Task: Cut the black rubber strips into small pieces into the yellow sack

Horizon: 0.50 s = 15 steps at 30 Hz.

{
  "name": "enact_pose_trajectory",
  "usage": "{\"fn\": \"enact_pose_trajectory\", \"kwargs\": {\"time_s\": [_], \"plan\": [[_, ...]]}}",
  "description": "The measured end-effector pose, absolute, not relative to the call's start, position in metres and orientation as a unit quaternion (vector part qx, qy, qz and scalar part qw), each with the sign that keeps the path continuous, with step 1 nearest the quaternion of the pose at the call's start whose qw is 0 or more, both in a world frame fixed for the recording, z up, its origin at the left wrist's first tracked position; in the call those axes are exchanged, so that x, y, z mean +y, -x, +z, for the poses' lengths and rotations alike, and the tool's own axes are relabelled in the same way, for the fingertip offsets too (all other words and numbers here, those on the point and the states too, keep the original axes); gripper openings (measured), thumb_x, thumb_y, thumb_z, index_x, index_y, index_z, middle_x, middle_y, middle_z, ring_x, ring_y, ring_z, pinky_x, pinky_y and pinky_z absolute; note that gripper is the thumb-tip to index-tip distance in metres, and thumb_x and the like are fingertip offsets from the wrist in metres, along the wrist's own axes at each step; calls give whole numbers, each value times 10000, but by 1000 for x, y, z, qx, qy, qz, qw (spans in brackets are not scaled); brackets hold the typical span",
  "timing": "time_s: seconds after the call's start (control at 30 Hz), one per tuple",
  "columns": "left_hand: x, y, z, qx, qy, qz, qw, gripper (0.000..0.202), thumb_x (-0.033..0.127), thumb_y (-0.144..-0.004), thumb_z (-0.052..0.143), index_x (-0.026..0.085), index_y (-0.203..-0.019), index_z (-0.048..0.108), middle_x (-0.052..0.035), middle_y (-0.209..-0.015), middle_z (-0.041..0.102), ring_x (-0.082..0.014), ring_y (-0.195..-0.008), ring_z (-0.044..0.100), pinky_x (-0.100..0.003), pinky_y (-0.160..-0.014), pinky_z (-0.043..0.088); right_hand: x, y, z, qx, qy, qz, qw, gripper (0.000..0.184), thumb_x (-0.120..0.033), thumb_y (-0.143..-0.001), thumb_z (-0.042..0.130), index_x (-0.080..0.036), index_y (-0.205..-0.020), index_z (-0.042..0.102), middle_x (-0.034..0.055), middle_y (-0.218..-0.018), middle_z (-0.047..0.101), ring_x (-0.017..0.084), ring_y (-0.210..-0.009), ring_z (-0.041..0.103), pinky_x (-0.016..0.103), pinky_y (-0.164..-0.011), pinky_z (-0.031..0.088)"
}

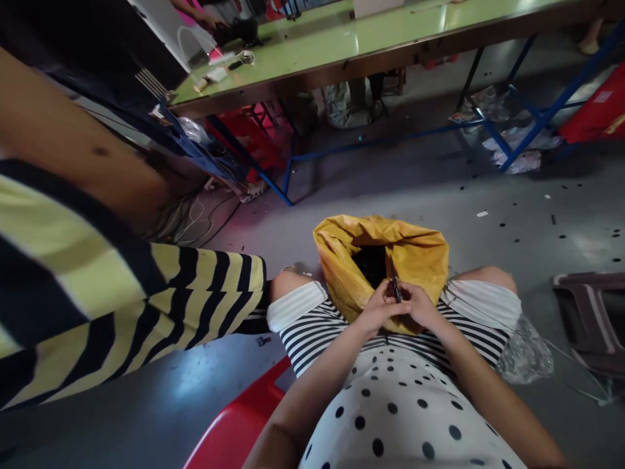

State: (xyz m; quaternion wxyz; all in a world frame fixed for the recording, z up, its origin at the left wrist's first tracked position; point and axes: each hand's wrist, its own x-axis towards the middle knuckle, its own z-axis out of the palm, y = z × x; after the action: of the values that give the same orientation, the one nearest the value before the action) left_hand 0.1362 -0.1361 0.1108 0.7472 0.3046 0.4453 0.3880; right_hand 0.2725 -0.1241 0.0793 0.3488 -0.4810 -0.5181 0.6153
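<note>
My left hand (pixel 380 309) and my right hand (pixel 418 304) meet over my lap, fingers closed around a slim black item (pixel 396 291). Its thin dark end points up and away from me; its kind is too small to make out. Just beyond my hands, a yellow cloth sack (pixel 342 260) stands between my knees with its mouth folded open. Dark contents (pixel 370 264) show inside, without clear shapes. My fingertips are partly hidden by each other.
A person in a yellow and black striped garment (pixel 205 293) is close on my left. Ahead runs a long green table (pixel 312 45) on blue legs. A dark plastic stool (pixel 586 319) and a clear plastic bag (pixel 527 355) are at my right. Cables (pixel 188 218) lie on the floor.
</note>
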Motion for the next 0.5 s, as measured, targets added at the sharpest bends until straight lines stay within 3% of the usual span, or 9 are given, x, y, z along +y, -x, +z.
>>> {"fn": "enact_pose_trajectory", "kwargs": {"time_s": [0.3,0.5], "plan": [[-122,-140,106,471,-295,405,726,616,126,-551,803,169,-1111,550,-23,-965,676,-153,-883,642,-354,-953,453,-112,-276,77,-517,515,602,324,162,-288,-669,666,-154,-741,720,17,-679,683,172,-609,582,289,-609,472],[-106,-144,107,459,-325,430,706,608,238,-578,855,165,-1099,551,-49,-1023,657,-152,-932,619,-312,-930,453,-94,-272,85,-523,495,587,371,205,-340,-676,657,-177,-793,697,35,-782,712,204,-748,631,343,-747,510]]}}
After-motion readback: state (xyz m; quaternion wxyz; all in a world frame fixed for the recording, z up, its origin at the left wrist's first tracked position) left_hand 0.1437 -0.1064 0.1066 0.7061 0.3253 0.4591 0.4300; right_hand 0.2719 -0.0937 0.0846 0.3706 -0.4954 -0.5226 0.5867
